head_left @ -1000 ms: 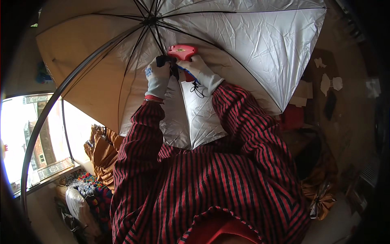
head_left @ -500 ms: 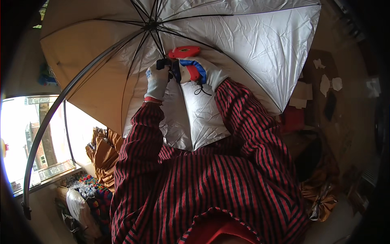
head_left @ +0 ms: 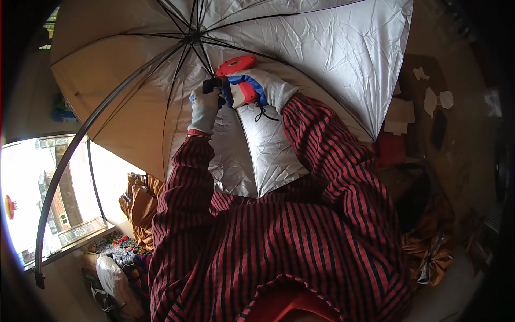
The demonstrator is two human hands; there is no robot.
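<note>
An open umbrella spreads in front of me, its silvery inside facing up, with black ribs meeting at a dark hub. My left hand, in a pale glove with dark fingertips, is closed at a rib beside the canopy seam; what it pinches is too small to make out. My right hand, in a pale and blue glove, is wrapped round a red hand tool with a light part and a thin dark cord. The tool's tip is close to the left fingers; its exact kind is unclear.
The umbrella's curved black shaft reaches down on the left. A bright window stands behind it. Brown crumpled wrapping and colourful yarn-like items lie at lower left. Pale paper pieces and more brown wrapping are at right.
The umbrella, both hands and the tool have shifted slightly left in view. The red tool has tilted a little, its upper end closer to the left fingers. Both hands keep their grip.
</note>
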